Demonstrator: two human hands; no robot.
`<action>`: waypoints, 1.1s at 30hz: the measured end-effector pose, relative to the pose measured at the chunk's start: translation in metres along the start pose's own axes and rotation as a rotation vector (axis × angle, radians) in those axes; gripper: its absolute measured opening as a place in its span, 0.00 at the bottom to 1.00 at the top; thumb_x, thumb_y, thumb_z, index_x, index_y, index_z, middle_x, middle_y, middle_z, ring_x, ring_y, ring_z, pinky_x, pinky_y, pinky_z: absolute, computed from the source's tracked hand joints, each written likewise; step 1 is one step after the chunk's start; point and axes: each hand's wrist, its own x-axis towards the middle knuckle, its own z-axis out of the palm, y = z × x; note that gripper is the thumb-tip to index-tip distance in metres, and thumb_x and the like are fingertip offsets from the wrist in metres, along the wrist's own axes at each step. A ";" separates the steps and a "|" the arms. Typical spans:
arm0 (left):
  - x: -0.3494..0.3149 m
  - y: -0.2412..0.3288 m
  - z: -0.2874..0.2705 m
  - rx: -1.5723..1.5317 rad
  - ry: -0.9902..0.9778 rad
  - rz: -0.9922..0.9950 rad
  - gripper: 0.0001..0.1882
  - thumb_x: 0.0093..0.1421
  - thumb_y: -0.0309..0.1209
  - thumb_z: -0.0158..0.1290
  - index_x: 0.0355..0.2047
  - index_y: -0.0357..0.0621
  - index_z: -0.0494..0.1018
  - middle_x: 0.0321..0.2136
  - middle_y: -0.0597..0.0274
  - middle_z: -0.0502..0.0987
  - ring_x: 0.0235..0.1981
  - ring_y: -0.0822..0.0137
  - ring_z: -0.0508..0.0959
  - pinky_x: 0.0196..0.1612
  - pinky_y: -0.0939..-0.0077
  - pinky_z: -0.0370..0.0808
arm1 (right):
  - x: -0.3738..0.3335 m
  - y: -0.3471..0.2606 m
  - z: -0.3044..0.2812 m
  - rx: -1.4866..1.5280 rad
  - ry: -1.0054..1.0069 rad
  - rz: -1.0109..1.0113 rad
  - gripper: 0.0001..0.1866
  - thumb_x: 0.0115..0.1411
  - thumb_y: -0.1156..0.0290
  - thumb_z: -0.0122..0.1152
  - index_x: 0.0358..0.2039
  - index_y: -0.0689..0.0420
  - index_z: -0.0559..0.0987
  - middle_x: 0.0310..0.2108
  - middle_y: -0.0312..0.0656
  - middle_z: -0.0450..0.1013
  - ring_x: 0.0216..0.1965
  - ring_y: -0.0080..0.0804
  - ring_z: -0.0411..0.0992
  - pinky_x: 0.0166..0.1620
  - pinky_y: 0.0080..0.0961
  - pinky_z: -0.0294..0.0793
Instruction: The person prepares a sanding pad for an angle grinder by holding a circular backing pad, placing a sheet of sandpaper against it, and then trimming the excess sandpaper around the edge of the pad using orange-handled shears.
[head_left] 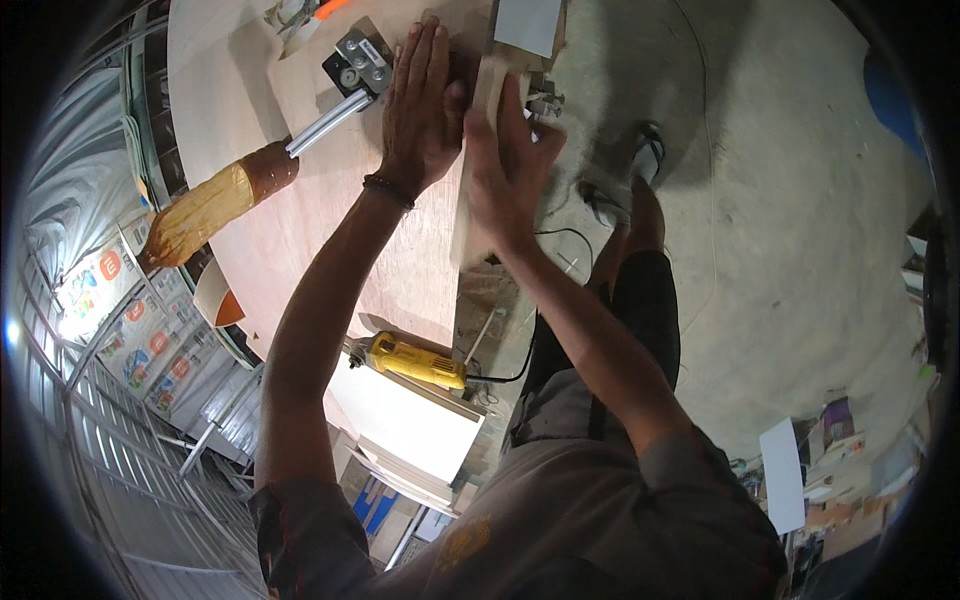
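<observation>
My left hand lies flat on a large pale plywood board, fingers stretched out and side by side, near the board's right edge. A dark band circles that wrist. Just left of its fingers sits a small metal block with bolts and a dark base. A silver double rod runs from the block toward a long brown and yellowish piece. My right hand is closed around a narrow wooden strip along the board's edge, with its thumb side on the wood.
A yellow angle grinder with a black cord lies on the near side of the board, beside a white panel. An orange-handled tool is at the far edge. My legs and sandals are on the concrete floor. Stacked materials stand lower right.
</observation>
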 end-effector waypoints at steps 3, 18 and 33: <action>0.027 0.011 0.001 -0.017 0.002 0.079 0.33 0.78 0.44 0.33 0.73 0.31 0.54 0.73 0.39 0.57 0.76 0.41 0.54 0.77 0.47 0.50 | 0.078 0.050 0.059 -0.182 0.174 -0.149 0.33 0.72 0.48 0.58 0.66 0.60 0.75 0.30 0.40 0.78 0.24 0.27 0.67 0.41 0.29 0.69; 0.026 0.009 0.003 -0.027 -0.027 0.069 0.34 0.78 0.45 0.31 0.73 0.31 0.53 0.73 0.40 0.57 0.76 0.41 0.53 0.77 0.45 0.49 | 0.087 0.051 0.040 0.334 -0.088 0.289 0.31 0.68 0.49 0.60 0.59 0.65 0.77 0.46 0.50 0.74 0.47 0.32 0.68 0.59 0.40 0.60; 0.022 -0.011 -0.016 0.058 -0.168 0.211 0.34 0.78 0.46 0.30 0.75 0.35 0.53 0.75 0.43 0.54 0.77 0.44 0.53 0.77 0.45 0.48 | 0.049 0.032 -0.007 0.581 -0.122 0.578 0.33 0.71 0.50 0.56 0.67 0.61 0.71 0.53 0.50 0.78 0.49 0.51 0.73 0.60 0.41 0.68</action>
